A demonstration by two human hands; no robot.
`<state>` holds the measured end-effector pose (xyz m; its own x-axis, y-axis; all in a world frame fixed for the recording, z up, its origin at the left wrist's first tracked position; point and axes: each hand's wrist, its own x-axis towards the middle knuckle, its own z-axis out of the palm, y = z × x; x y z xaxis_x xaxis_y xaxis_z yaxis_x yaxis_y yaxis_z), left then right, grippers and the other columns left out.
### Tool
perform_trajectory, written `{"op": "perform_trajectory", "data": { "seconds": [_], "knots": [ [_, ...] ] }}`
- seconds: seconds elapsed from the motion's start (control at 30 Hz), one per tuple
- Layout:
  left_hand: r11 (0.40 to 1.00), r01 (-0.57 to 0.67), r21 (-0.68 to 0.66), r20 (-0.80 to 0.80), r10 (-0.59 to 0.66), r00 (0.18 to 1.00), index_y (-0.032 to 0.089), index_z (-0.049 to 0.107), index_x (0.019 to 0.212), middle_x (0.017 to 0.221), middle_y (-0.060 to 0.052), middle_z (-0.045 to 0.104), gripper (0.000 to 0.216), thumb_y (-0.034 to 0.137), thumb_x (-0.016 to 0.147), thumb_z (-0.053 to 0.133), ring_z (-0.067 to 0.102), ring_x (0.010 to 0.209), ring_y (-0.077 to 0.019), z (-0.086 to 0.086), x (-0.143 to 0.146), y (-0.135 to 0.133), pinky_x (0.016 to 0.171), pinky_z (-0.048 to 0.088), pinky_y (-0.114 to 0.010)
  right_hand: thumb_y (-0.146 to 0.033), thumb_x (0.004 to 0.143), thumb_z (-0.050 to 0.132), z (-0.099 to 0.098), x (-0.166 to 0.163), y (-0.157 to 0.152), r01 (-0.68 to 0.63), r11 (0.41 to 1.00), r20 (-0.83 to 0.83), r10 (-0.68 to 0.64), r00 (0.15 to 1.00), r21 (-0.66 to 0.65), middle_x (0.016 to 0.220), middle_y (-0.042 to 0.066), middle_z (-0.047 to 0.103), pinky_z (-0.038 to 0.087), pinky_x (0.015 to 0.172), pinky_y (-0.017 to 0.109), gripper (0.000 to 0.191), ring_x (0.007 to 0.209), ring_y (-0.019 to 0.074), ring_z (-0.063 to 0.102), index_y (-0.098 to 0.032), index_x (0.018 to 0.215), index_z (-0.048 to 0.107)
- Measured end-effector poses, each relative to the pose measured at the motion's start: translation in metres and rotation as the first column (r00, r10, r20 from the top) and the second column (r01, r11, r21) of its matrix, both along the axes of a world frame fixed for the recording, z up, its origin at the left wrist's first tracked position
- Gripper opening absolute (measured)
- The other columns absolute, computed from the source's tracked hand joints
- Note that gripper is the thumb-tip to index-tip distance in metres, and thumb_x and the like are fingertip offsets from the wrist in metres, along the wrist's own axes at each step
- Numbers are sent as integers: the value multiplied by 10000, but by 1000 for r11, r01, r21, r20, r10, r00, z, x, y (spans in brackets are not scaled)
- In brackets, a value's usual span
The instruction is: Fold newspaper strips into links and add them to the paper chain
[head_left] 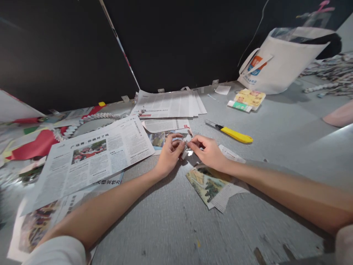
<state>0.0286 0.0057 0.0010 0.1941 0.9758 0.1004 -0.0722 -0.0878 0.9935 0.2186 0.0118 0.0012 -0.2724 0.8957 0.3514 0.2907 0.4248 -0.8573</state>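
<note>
Two hands meet over the grey table (176,221). The left hand (168,152) and right hand (210,151) both pinch a small folded paper scrap (186,147) between their fingertips, just above the tabletop, seemingly creasing it. A piece this tiny calls for a firm, exact pinch. Far right, a white tote bag (284,62) stands open; its contents are unclear.

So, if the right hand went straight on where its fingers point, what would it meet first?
Probably the small folded paper piece that both hands pinch, then the left hand right behind it. The right hand seems to touch the paper.
</note>
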Motion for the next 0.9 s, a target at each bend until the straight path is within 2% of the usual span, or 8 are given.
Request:
{"op": "perform_trajectory", "data": {
  "seconds": [0.17, 0.37, 0.67, 0.9],
  "knots": [
    [999, -37, -27, 26, 38, 999, 197, 618, 1072, 712, 37, 606, 439, 555, 893, 799, 523, 545, -94, -1, -1, 2, 527, 431, -247, -515, 1041, 616, 0, 1, 2, 17, 1000, -20, -17, 1000, -7, 729, -7, 577, 414, 666, 320, 339, 690, 164, 515, -227, 862, 614],
    [1000, -24, 18, -14, 24, 1000, 205, 689, 1212, 712, 25, 592, 423, 521, 939, 760, 502, 569, -99, 4, -2, 0, 562, 417, -263, -545, 1086, 506, 1, 0, 6, -121, 988, -7, 120, 993, -92, 755, -2, 577, 408, 665, 310, 415, 705, 159, 508, -225, 830, 572],
    [1000, -10, 17, -15, 10, 1000, 210, 716, 1178, 682, 35, 553, 428, 541, 914, 779, 484, 562, -101, 6, -2, 0, 544, 402, -256, -559, 1074, 530, -2, 1, 7, -137, 989, 27, 139, 990, -47, 700, -20, 483, 360, 616, 296, 445, 666, 150, 446, -222, 784, 547],
    [1000, 18, 22, -41, -17, 999, 195, 728, 1184, 691, 19, 573, 482, 582, 902, 778, 475, 547, -98, 8, -3, 0, 522, 404, -258, -530, 1077, 535, -1, 2, 7, -143, 989, 17, 143, 990, -33, 701, -19, 489, 361, 630, 305, 426, 670, 152, 446, -219, 788, 561]
  ]
}}
